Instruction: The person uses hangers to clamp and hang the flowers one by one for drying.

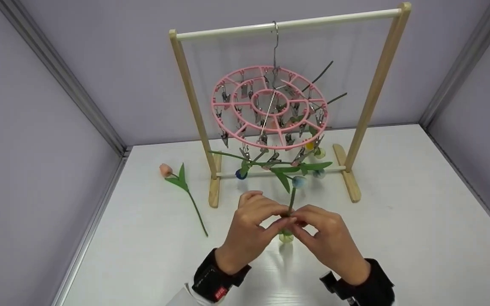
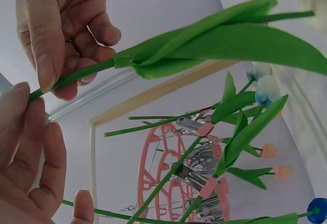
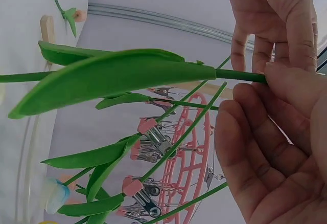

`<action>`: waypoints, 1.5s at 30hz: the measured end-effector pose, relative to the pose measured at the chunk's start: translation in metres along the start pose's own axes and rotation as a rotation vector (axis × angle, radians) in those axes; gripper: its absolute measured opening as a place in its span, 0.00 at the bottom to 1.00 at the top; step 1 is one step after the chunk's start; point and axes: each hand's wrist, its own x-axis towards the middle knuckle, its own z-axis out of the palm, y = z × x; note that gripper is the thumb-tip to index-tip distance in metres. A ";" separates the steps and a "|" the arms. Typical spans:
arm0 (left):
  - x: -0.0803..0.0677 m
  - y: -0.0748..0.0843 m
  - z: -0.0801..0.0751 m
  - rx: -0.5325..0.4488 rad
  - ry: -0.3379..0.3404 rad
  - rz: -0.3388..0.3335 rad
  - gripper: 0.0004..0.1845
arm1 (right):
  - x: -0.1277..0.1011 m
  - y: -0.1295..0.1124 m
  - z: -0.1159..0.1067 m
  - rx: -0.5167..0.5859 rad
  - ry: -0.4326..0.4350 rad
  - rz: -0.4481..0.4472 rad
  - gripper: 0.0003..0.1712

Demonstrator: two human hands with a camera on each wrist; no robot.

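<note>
Both hands pinch the stem of a pale tulip, which hangs flower downward with its stem end pointing up. Fingertips of the left hand and right hand meet on the stem, close together. In the left wrist view, the held tulip's green leaves stretch away from the fingers toward a whitish flower. Behind the hands hangs a round pink clip hanger. Its metal clips carry several upside-down tulips, among them a blue-white one and a dark blue one.
A peach tulip lies on the white table left of the hands. The hanger hooks over the white bar of a wooden stand, whose feet rest on the table. Pale walls enclose the table.
</note>
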 end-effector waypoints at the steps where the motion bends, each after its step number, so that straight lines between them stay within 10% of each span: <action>1: 0.000 0.000 0.001 -0.006 0.003 0.002 0.08 | 0.000 0.000 0.000 -0.007 0.004 -0.007 0.14; 9: -0.010 -0.027 -0.011 -0.048 0.090 -0.042 0.05 | -0.004 0.001 -0.008 -0.068 0.005 0.009 0.11; 18: 0.009 -0.118 -0.070 -0.106 0.255 -0.482 0.09 | -0.009 0.003 -0.020 -0.076 0.004 0.082 0.17; 27: 0.047 -0.181 -0.099 -0.051 -0.040 -0.710 0.22 | -0.010 0.004 -0.023 -0.090 0.002 0.076 0.16; 45: 0.060 -0.174 -0.095 -0.354 -0.260 -0.640 0.13 | -0.008 0.003 -0.024 -0.094 -0.003 0.052 0.17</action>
